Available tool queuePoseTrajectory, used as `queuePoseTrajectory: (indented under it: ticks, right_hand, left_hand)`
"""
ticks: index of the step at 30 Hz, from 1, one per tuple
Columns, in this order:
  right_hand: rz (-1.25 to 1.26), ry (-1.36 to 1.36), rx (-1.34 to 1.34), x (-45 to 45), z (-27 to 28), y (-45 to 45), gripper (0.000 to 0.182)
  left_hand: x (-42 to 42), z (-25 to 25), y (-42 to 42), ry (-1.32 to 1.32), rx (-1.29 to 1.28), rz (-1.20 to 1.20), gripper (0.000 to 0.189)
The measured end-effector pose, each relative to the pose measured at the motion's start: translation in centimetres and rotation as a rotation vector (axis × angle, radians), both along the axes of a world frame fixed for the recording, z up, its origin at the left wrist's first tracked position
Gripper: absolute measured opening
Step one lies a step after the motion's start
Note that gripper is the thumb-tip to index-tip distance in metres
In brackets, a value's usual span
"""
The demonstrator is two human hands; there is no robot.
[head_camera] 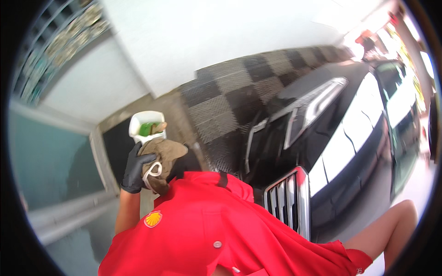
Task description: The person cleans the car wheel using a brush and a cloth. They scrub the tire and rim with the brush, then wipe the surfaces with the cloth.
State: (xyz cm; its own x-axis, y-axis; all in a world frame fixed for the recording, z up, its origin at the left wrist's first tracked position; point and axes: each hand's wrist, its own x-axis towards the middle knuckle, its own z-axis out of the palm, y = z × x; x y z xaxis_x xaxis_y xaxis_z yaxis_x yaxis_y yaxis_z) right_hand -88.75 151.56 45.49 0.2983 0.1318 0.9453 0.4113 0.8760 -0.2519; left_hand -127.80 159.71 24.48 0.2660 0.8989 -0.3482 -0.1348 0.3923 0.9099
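My left hand (133, 169), in a black glove, is closed around a bunched brown cloth (162, 153) from which a white cord loop hangs. Just beyond the cloth, a white plastic bucket (132, 128) holds something bright green and a tan item that I cannot make out. My right arm is bent at the elbow at the lower right; its hand is out of view. The front of a black car (266, 148), with its headlight (324, 100) and chrome grille (286, 200), lies before me to the right.
Grey and black checkered floor tiles (238, 93) run between the car and a white wall (221, 31). A blue-green panel with a pale frame (100, 160) stands at left, below a rack (69, 45) of blurred items. Far off at the upper right is what looks like another person (366, 43).
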Motion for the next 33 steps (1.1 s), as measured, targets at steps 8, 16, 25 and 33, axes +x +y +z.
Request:
queuePoseTrajectory:
  ticks: [8,16,25,33]
  right_hand:
    - [-0.348,-0.166,0.148,1.7,9.9,9.0,0.02]
    - [-0.397,-0.159,0.31,8.8,7.7,19.3,0.018]
    - [-0.41,-0.178,-1.418,23.6,-9.6,42.4,0.061]
    - [-0.54,-0.063,-1.448,33.3,-15.6,49.3,0.041]
  left_hand:
    - [10.8,0.0,26.4,-0.114,-0.052,-0.48,0.047]
    - [25.7,-0.7,40.5,-0.174,-0.038,-0.773,0.049]
    - [43.1,5.0,55.4,0.195,0.245,-1.182,0.048]
    - [59.4,4.4,64.5,0.291,0.227,-1.522,0.056]
